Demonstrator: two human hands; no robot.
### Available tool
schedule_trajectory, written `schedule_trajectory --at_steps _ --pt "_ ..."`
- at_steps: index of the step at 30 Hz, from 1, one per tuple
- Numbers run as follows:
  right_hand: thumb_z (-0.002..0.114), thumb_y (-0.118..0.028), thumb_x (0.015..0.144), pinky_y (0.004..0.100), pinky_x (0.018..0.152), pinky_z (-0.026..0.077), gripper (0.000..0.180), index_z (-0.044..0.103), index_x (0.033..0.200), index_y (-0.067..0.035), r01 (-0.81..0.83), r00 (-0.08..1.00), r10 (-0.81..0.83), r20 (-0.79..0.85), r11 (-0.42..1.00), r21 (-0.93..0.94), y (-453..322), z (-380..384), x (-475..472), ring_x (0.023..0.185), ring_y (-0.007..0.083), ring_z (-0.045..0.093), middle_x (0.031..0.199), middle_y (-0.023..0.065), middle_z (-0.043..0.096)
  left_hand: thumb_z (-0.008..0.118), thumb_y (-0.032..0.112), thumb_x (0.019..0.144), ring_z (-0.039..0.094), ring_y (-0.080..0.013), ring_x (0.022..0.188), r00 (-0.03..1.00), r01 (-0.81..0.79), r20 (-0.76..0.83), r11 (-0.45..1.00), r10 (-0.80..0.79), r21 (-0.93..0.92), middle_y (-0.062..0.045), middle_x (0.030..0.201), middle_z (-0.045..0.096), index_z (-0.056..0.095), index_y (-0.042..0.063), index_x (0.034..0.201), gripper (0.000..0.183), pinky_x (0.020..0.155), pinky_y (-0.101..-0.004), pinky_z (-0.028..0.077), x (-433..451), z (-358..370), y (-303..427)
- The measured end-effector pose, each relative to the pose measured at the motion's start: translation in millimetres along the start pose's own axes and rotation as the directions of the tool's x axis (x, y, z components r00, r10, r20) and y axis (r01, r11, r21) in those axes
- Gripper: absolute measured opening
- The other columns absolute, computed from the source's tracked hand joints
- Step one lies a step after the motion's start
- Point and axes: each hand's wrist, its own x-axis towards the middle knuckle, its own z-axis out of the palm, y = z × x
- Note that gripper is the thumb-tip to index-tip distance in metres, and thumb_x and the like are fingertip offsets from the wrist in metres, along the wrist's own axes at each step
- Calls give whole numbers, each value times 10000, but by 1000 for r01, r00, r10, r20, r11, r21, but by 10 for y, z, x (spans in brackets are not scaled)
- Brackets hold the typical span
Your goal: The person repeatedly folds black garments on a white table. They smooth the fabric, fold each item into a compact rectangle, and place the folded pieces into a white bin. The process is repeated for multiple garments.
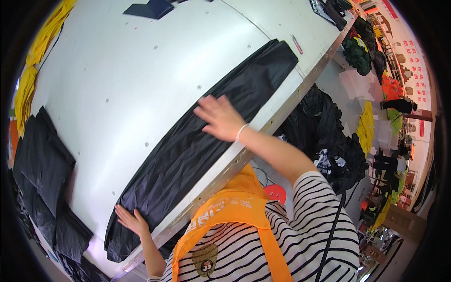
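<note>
A long folded piece of black fabric [176,155] lies along the near edge of a white table [116,70]. My left hand [132,220] rests flat near the fabric's lower left end, fingers apart. Over its middle is my right hand [222,118], palm down with spread fingers, slightly blurred and at the fabric's far side edge. Neither hand grips anything. Beyond the fabric's upper right end lies a small cutter with a red handle [297,46].
Folded black fabric pieces [45,165] are stacked at the left, below yellow fabric [31,77]. Dark blue pieces [151,8] lie at the table's far side. A large heap of black fabric [317,130] sits beyond the table edge at right. People [398,105] stand farther off.
</note>
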Motion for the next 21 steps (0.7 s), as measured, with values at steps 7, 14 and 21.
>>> schedule_trajectory --at_steps 7,14,21 --pt "498 -415 870 487 1096 171 569 412 1334 -96 -581 807 574 -138 814 -8 2138 -547 124 1363 282 218 1434 119 328 236 463 964 242 -300 1360 991 -103 118 941 68 322 -153 1474 247 161 20 1441 655 1083 -432 209 -47 59 -321" --pt "588 -182 824 480 1094 190 511 435 1296 -62 -512 459 623 -633 768 385 2127 -389 -167 1326 314 282 1399 149 358 241 444 970 234 -315 1362 953 -301 -16 953 301 -6 -148 1479 240 204 22 1433 628 1085 -440 203 629 39 1041" --pt "603 -132 818 401 1112 179 806 91 1410 59 -554 366 925 -104 306 774 867 -269 -757 1344 413 174 1438 293 147 298 472 951 150 -320 1388 934 -351 46 933 355 -83 -134 1507 162 186 79 1451 645 1087 -516 122 663 -151 3347"
